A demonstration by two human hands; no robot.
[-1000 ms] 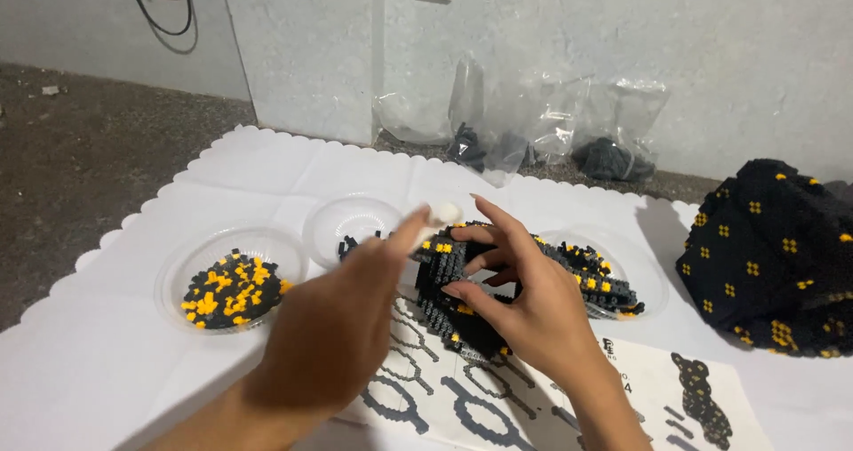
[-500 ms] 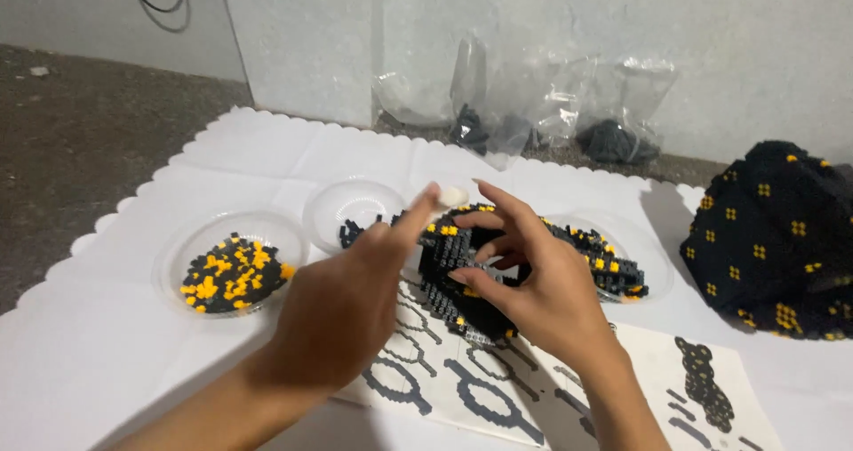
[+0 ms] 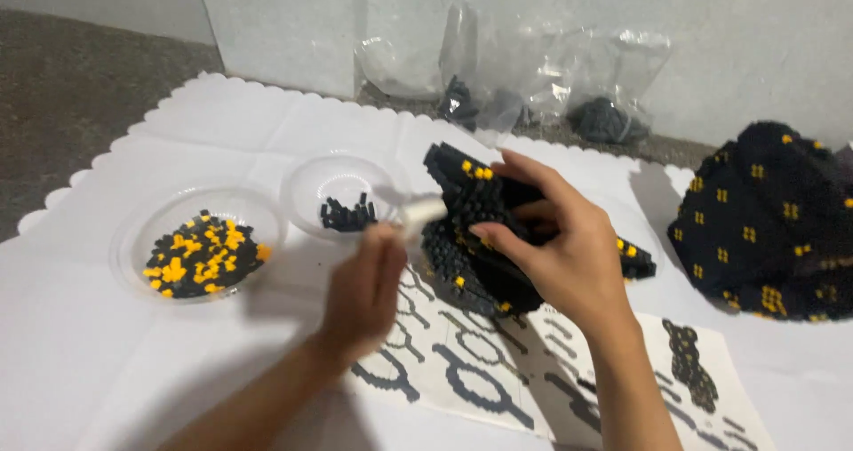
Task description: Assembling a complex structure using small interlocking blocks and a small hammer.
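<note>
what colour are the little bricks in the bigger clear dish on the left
Black and orange-yellow mixed, in the clear dish, seen from the head camera.

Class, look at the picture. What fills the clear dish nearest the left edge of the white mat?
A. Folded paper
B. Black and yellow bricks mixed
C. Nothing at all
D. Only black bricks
B: the left dish holds a loose heap of black and yellow bricks, while the smaller dish beside it holds only a few black ones.
</note>
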